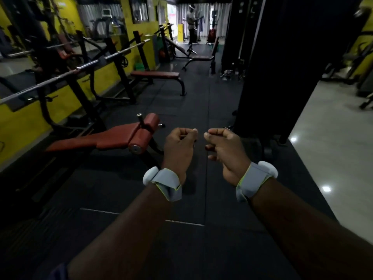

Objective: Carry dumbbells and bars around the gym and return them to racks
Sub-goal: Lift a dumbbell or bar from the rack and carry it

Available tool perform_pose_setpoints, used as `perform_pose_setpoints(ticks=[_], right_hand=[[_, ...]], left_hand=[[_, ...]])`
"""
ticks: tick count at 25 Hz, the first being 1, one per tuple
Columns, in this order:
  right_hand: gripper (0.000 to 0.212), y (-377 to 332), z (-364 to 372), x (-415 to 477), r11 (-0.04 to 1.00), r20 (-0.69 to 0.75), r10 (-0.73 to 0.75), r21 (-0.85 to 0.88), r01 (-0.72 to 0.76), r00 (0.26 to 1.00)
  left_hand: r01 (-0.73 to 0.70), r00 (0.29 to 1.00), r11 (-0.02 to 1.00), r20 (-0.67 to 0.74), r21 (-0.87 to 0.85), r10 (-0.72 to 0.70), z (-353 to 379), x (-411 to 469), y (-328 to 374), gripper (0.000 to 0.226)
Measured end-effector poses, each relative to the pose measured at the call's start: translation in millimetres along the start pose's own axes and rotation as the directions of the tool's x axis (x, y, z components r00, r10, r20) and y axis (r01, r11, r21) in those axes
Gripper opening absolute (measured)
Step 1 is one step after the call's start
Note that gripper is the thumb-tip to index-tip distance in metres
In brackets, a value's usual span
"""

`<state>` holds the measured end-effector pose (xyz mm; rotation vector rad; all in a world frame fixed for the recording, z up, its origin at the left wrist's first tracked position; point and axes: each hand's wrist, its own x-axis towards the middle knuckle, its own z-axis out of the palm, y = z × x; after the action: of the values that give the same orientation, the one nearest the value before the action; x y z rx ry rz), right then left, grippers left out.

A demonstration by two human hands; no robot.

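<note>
Both my hands are held out in front of me above the black rubber floor (191, 102), each with a grey wrist strap. My left hand (178, 147) is curled into a loose fist, and I see nothing in it. My right hand (224, 147) is curled the same way, close beside it, thumb on the fingers. A long steel barbell (50, 80) rests on a black rack at the left wall. A second barbell (125, 50) lies on the rack beyond it. Small chrome pieces (227, 74) lie on the floor far ahead; I cannot tell what they are.
A red decline bench (113, 136) stands just left of my hands, a flat red bench (155, 74) farther on. A tall black machine column (272, 67) blocks the right. Beyond it lies glossy tiled floor (333, 158). A person (191, 23) stands at the far end.
</note>
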<state>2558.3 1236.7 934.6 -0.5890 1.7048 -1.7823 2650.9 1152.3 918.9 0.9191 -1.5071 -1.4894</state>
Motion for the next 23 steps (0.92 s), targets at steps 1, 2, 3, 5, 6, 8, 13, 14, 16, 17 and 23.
perform_pose_setpoints(ticks=[1, 2, 3, 5, 6, 8, 13, 14, 16, 17, 23], right_hand=[[0.011, -4, -3, 29, 1.000, -0.020, 0.019, 0.015, -0.018, 1.000], [0.012, -9, -8, 60, 0.999, -0.048, 0.028, 0.041, -0.026, 0.998], [0.012, -12, -17, 96, 0.998, -0.083, 0.022, 0.058, -0.017, 0.996], [0.011, -12, -33, 161, 0.998, -0.122, 0.008, 0.069, 0.000, 0.993], [0.010, -12, -40, 192, 0.997, -0.132, -0.001, 0.071, 0.011, 0.991], [0.009, -13, -57, 255, 0.997, -0.151, -0.013, 0.070, 0.023, 0.988], [0.010, -23, -99, 444, 1.000, -0.117, 0.007, 0.018, -0.005, 0.993], [0.009, -28, -103, 475, 1.000, -0.111, 0.004, 0.008, -0.003, 0.994], [0.009, -38, -97, 530, 1.000, -0.080, 0.016, 0.001, -0.015, 0.997], [0.009, -41, -91, 553, 1.000, -0.055, 0.028, -0.003, -0.029, 0.998], [0.012, -42, -31, 751, 0.999, 0.086, 0.033, -0.039, -0.030, 0.996]], left_hand=[[0.013, 1.000, 1.000, 0.012, 0.011, -0.014, 14, 29, 1, 0.014], [0.015, 0.999, 1.000, 0.045, 0.011, -0.015, 32, 59, 1, 0.015], [0.009, 0.997, 1.000, 0.081, 0.018, -0.011, 56, 92, -1, 0.015], [0.007, 0.993, 0.999, 0.114, 0.034, -0.011, 99, 150, -9, 0.012], [0.004, 0.992, 0.999, 0.124, 0.033, -0.008, 117, 178, -14, 0.011], [-0.008, 0.988, 0.999, 0.151, 0.031, 0.003, 153, 227, -25, 0.011], [0.089, 0.992, 0.996, 0.093, 0.019, -0.090, 250, 367, -49, 0.010], [0.097, 0.992, 0.995, 0.078, -0.007, -0.096, 262, 392, -51, 0.010], [0.108, 0.993, 0.994, 0.049, -0.034, -0.106, 275, 440, -50, 0.009], [0.117, 0.993, 0.992, 0.033, -0.043, -0.116, 279, 461, -50, 0.010], [0.053, 0.998, 0.994, -0.037, -0.096, -0.056, 295, 668, -63, 0.016]])
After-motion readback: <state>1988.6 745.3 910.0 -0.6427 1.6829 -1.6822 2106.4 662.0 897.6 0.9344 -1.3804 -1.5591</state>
